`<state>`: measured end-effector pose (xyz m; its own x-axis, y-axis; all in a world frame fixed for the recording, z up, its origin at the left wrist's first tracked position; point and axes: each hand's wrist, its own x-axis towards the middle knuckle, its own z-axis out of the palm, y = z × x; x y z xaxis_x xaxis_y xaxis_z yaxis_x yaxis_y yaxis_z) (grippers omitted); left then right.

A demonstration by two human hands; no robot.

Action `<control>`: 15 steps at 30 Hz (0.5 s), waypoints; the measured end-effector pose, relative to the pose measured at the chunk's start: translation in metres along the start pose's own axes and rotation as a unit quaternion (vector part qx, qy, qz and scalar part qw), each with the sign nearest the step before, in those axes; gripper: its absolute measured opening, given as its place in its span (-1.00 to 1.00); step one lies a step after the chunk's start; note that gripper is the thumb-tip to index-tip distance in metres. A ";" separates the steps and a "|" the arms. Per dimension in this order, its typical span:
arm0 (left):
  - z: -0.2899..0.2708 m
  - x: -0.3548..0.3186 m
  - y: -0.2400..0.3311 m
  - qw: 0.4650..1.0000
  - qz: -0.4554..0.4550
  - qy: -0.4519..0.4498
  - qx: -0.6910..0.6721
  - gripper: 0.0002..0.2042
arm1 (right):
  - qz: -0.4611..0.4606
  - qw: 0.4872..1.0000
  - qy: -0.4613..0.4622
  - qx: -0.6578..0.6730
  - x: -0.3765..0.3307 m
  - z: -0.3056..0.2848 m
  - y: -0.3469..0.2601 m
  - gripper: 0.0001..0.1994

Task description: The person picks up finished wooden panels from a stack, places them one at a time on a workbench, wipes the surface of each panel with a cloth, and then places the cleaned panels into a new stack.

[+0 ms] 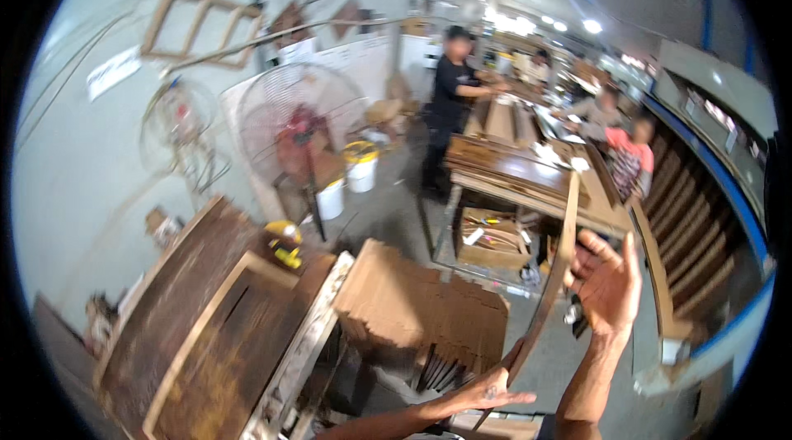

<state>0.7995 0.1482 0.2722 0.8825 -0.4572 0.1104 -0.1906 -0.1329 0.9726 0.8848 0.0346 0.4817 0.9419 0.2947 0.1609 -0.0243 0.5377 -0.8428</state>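
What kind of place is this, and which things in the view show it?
Probably a woodworking workshop. A co-worker stands at a long table with brown boards on it, a long thin strip that looks wooden is beside the open right hand, and a ladder-like frame is on the wall.

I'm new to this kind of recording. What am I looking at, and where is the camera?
There's no robot here: these are a person's bare hands, seen from above by a wide fisheye camera worn on the head, so straight edges bend. The left hand appears to hold the lower part of a long wooden strip; the right hand is open beside it, contact unclear. At left, a pale wooden frame lies on a dark wooden surface. Beyond, people work around a table.
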 end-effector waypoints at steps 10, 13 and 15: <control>-0.148 -0.238 0.007 0.782 0.065 0.281 -0.553 -0.55 | 0.264 0.807 -0.513 -0.123 -0.010 0.358 0.198 -0.47; -0.158 -0.342 -0.047 0.704 0.084 0.349 -0.613 -0.60 | -0.096 0.528 -0.628 -0.564 -0.063 0.373 0.225 -0.37; -0.155 -0.415 -0.050 0.651 0.057 0.437 -0.618 -0.61 | -0.221 0.372 -0.607 -0.667 -0.063 0.362 0.238 -0.30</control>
<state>0.5093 0.4808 0.2097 0.9033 0.3447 -0.2555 -0.2610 0.9141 0.3105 0.6988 0.4302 0.4566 -0.1086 0.9850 -0.1342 0.9931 0.1135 0.0296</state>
